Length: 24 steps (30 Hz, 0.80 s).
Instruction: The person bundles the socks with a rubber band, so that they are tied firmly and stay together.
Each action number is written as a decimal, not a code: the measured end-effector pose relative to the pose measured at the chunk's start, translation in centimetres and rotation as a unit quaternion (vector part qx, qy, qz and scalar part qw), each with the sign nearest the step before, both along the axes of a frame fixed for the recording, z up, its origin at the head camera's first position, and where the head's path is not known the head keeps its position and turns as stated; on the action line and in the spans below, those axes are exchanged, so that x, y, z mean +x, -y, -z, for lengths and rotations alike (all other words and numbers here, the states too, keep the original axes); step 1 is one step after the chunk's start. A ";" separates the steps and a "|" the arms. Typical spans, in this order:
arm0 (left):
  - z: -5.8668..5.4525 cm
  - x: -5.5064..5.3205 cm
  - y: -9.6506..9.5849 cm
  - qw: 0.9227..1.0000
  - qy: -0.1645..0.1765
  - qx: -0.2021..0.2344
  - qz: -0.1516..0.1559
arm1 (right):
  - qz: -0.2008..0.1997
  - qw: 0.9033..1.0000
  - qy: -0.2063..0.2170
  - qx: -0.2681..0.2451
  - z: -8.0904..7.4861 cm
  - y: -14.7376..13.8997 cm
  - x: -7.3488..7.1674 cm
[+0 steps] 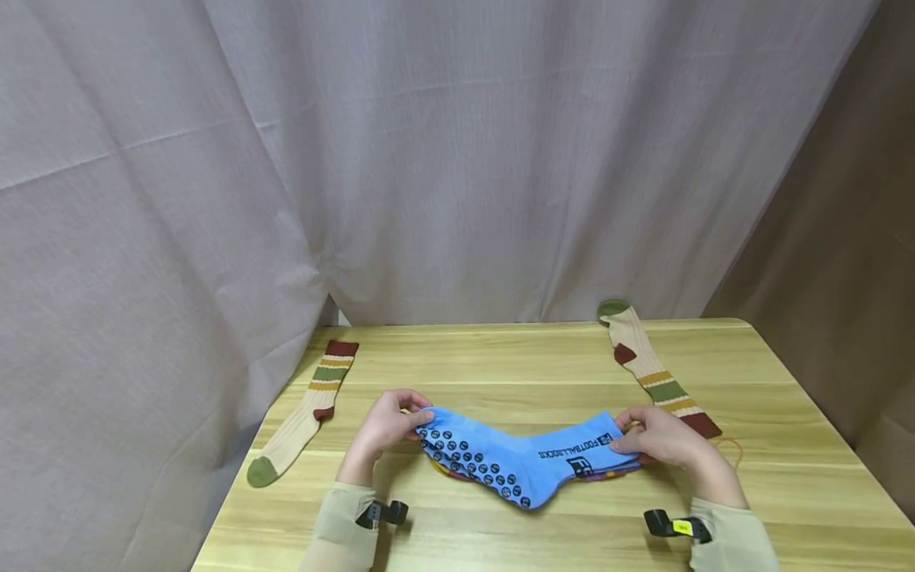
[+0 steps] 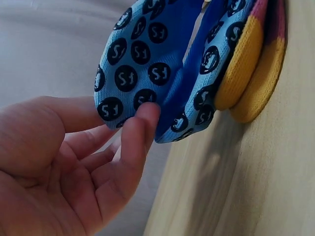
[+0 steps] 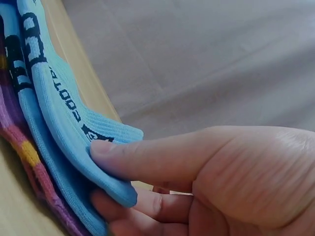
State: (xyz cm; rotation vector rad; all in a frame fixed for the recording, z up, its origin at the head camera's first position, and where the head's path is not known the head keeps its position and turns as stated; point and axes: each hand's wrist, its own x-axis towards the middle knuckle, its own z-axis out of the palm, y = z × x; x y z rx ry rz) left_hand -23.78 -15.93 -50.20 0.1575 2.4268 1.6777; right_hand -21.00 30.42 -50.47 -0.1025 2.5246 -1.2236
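Observation:
A blue sock (image 1: 525,453) with black round grip dots and dark lettering stretches between the two hands. At its toe end, my left hand (image 1: 389,421) pinches the fabric between thumb and fingers. My right hand (image 1: 661,435) pinches the cuff, thumb on top and fingertips beneath, as the right wrist view shows. Directly below lies a second blue sock (image 2: 199,105), partly covered. Under both are two knitted socks (image 2: 258,81) with yellow toes and purple-pink parts, resting on the table; in the head view only their edges show.
Cream striped socks with green toes lie apart on the wooden table (image 1: 457,373): one sock (image 1: 293,429) at the left, another sock (image 1: 646,361) at the back right. An orange thread (image 1: 736,449) loops near the right one's cuff. Grey curtains (image 1: 500,159) hang behind the table.

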 end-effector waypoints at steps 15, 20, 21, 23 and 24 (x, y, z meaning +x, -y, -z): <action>0.5 -0.1 0.4 0.999 -0.001 -0.001 0.041 | 0.053 0.998 0.008 0.031 0.4 0.2 -0.1; 0.8 -0.4 0.3 0.998 -0.036 -0.049 0.035 | 0.058 0.998 0.007 0.036 0.7 -0.1 -0.1; 1.0 -0.5 0.2 0.997 -0.044 -0.059 0.030 | 0.059 0.998 0.009 0.036 0.7 -0.1 -0.1; 1.3 -0.7 -0.1 0.995 -0.054 -0.079 0.019 | 0.058 0.998 0.008 0.034 0.8 -0.3 -0.2; 1.5 -0.8 -0.3 0.995 -0.057 -0.086 0.015 | 0.056 0.998 0.009 0.031 0.8 -0.3 -0.2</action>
